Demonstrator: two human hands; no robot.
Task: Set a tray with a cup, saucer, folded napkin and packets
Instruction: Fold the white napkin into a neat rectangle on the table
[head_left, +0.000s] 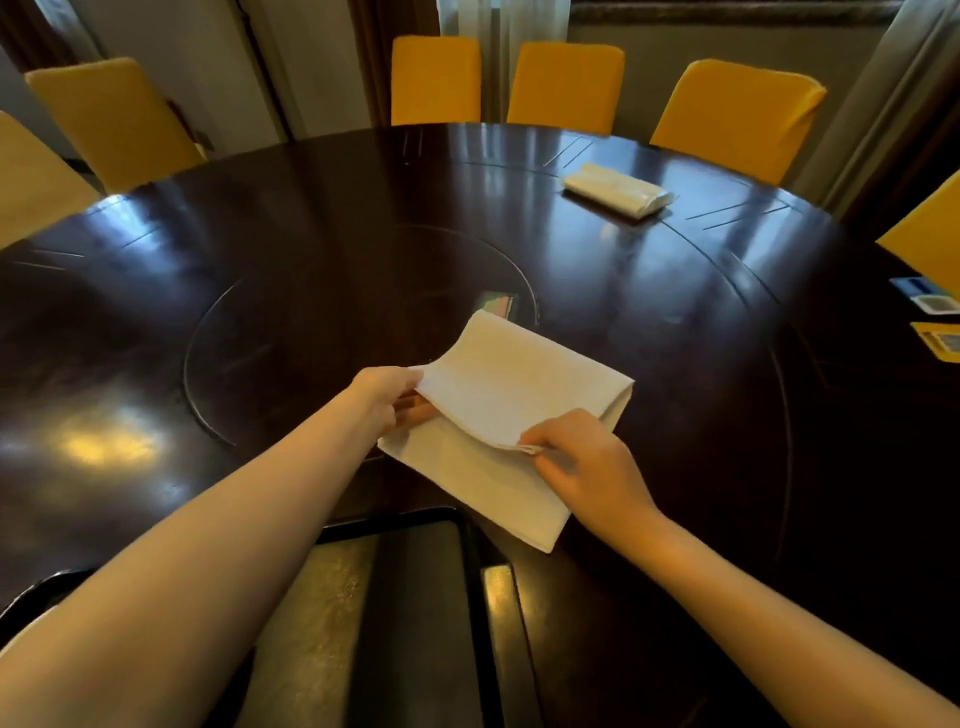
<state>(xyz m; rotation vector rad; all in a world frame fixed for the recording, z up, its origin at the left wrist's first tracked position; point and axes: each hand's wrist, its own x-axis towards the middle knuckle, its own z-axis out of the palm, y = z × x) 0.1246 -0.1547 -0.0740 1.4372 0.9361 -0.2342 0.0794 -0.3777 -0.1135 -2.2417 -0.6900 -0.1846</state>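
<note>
Holds white napkin (498, 415) half-folded on dark round table (311, 234), just beyond tray (395, 518) rim. Grips lifted top layer at its left corner with left hand (382, 402); pinches near edge between thumb and fingers of right hand (582, 457). Notes second folded cloth (615, 195) far right.

Table (311, 208): round, dark glossy wood, catching bright reflections.
Inset disc (311, 338): circular panel at the table's middle, flush with the top.
Chairs (435, 78): yellow-covered, ranged round the far rim.
Curtain (519, 21): pale, behind the far chairs.
</note>
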